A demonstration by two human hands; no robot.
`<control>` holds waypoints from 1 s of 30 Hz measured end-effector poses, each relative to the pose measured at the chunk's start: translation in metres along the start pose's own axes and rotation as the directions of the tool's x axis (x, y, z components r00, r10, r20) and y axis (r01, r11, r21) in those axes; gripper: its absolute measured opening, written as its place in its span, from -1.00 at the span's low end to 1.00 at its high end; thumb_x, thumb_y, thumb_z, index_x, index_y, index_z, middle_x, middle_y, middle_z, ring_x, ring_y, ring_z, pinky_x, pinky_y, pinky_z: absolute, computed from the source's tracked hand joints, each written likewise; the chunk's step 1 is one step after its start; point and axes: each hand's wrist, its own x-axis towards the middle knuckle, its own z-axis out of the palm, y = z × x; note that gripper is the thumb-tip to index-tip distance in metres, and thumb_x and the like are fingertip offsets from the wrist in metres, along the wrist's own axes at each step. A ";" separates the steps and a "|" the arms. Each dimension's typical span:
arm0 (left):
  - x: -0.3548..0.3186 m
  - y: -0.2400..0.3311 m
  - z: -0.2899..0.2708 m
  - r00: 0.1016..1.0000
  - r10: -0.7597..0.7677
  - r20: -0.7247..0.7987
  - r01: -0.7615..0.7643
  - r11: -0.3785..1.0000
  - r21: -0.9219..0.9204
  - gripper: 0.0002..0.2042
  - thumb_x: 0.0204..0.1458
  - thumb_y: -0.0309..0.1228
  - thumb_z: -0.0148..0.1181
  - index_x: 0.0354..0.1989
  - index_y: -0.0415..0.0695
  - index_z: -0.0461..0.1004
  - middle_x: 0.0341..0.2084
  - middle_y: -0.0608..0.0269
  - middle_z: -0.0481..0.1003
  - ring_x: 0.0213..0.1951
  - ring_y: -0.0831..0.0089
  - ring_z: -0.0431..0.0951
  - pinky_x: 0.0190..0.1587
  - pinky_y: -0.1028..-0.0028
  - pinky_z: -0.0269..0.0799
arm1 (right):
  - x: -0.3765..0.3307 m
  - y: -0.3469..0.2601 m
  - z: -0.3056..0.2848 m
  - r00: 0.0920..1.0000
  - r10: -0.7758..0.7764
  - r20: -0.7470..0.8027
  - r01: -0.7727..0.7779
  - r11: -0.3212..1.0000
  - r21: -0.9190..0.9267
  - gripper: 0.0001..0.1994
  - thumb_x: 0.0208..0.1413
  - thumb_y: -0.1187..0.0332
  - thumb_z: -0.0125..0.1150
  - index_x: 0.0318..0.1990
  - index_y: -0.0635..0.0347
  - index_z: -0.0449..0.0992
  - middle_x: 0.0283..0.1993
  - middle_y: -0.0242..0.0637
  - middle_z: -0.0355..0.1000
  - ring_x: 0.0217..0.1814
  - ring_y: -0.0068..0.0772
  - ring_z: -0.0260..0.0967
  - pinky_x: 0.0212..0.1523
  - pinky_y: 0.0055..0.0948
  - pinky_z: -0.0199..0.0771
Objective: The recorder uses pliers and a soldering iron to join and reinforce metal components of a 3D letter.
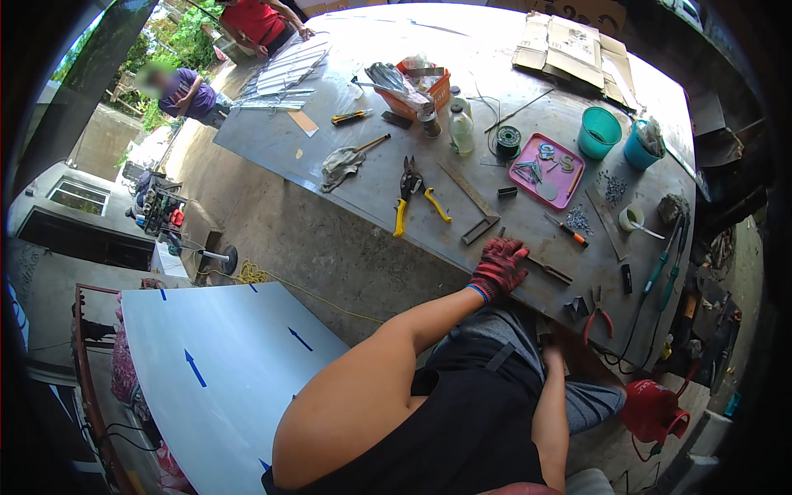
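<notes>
My left hand (500, 269), in a red and black work glove, rests at the near edge of the metal table (330, 157) with its fingers curled. A flat metal bar (550, 271) sticks out to the right beside its fingers; whether the hand grips it is hidden. My right hand (553, 356) is low by my lap, below the table edge, its fingers blurred and partly hidden. Beyond the left glove lie a metal square (474, 202) and yellow-handled snips (417, 196). Right of it are an orange-handled screwdriver (569, 231) and red-handled pliers (597, 318).
Farther back are an orange basket (417, 95), bottles, a wire spool (508, 139), a pink tray (548, 169), teal buckets (600, 132) and cardboard (569, 45). A white sheet (223, 363) leans at left. A red tank (652, 410) stands lower right. Two people are at far left.
</notes>
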 end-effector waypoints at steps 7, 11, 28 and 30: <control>0.001 0.001 -0.002 1.000 -0.010 0.016 0.010 1.000 -0.019 -0.41 0.09 -0.02 0.32 0.28 0.00 0.48 0.33 0.07 0.37 0.41 0.05 0.28 0.53 -0.01 -0.04 | 0.004 0.013 0.003 1.000 0.004 -0.024 -0.004 1.000 0.002 -0.72 0.32 0.26 0.23 -0.19 0.38 0.63 -0.31 -0.05 0.63 -0.35 -0.22 0.61 -0.34 -0.18 0.57; 0.001 0.001 -0.001 1.000 -0.008 0.019 0.008 1.000 -0.004 -0.41 0.10 -0.01 0.31 0.27 0.00 0.48 0.33 0.07 0.37 0.41 0.05 0.27 0.53 -0.02 -0.04 | 0.009 0.020 -0.002 0.996 0.042 0.079 -0.040 0.999 -0.027 -0.62 0.35 0.30 0.21 0.26 0.21 0.52 -0.19 -0.23 0.56 -0.32 -0.38 0.47 -0.32 -0.28 0.49; -0.001 -0.004 0.007 1.000 0.001 -0.025 -0.001 1.000 0.015 -0.40 0.06 0.01 0.33 0.26 0.01 0.51 0.31 0.10 0.39 0.38 0.05 0.30 0.49 -0.02 0.02 | 0.002 -0.001 0.001 0.996 0.084 0.017 -0.084 0.996 0.029 -0.75 0.32 0.27 0.24 -0.15 0.32 0.63 -0.28 -0.13 0.63 -0.33 -0.26 0.58 -0.32 -0.19 0.54; 0.000 -0.001 0.005 1.000 0.005 -0.017 -0.005 1.000 0.016 -0.40 0.06 0.00 0.33 0.26 0.01 0.50 0.31 0.10 0.39 0.38 0.04 0.29 0.50 -0.02 0.02 | 0.001 0.007 0.000 0.994 0.107 0.011 -0.107 0.994 0.024 -0.75 0.32 0.27 0.24 -0.14 0.33 0.63 -0.28 -0.13 0.63 -0.33 -0.26 0.59 -0.32 -0.19 0.54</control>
